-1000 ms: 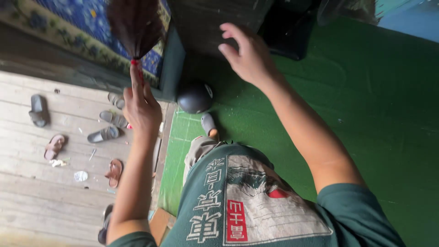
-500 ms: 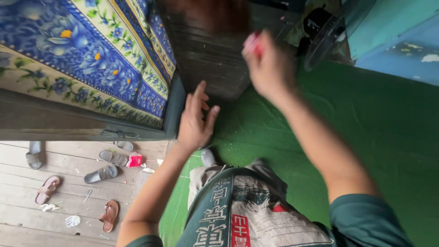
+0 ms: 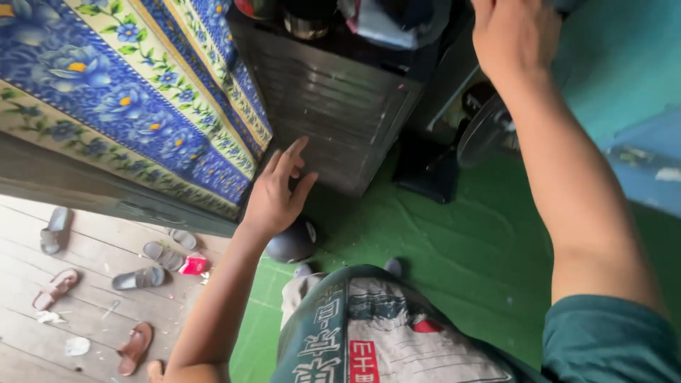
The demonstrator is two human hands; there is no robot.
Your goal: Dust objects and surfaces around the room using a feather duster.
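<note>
The left hand (image 3: 275, 190) hung open, fingers spread, holding nothing, just beside the front of the one dark slatted cabinet (image 3: 333, 99). Up top, the right hand (image 3: 512, 32) reached over that cabinet's far corner; whether it clutched anything could not be told. Directly below the left hand sat one dark helmet (image 3: 291, 242) on the green mat (image 3: 461, 248). Off beyond the left arm, six sandals lay scattered across the wooden planks (image 3: 42, 319), one brown sandal (image 3: 133, 347) nearest the elbow.
</note>
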